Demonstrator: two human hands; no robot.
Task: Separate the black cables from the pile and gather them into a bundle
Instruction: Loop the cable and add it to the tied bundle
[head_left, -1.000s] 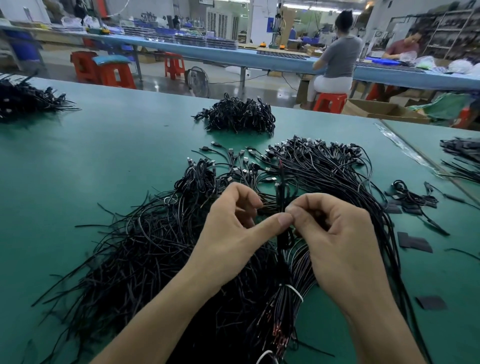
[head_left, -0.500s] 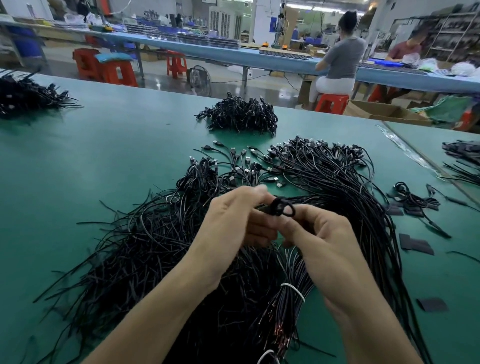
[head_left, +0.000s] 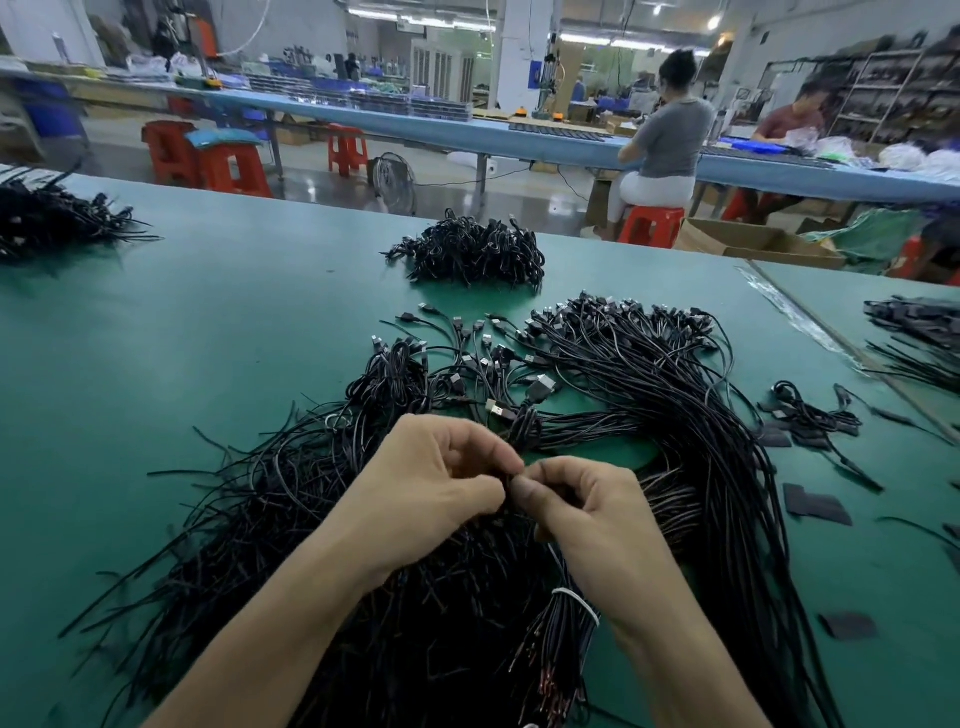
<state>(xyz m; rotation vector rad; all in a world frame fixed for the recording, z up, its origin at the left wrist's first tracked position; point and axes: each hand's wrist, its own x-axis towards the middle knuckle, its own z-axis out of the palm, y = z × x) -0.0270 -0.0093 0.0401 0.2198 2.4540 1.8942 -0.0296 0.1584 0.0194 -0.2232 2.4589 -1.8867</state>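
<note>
A big pile of loose black cables (head_left: 649, 415) with USB plugs covers the green table (head_left: 208, 364) in front of me. Over its near part, my left hand (head_left: 431, 493) and my right hand (head_left: 582, 509) meet fingertip to fingertip. Both pinch a small coiled black cable (head_left: 522, 423) whose plug sticks up just beyond my fingers. A heap of finished coiled bundles (head_left: 472, 254) lies farther back. Near my right wrist a white tie (head_left: 576, 603) binds some cable ends.
Another black cable heap (head_left: 47, 218) sits at the far left. Small dark fabric strips (head_left: 815, 506) and a few coiled cables (head_left: 810, 415) lie to the right. A second table edge (head_left: 831, 332) runs along the right. People sit at a blue bench behind.
Both hands have dropped slightly toward the pile, and the small cable loop that stood above the fingers half a second ago is now wound tighter between them.
</note>
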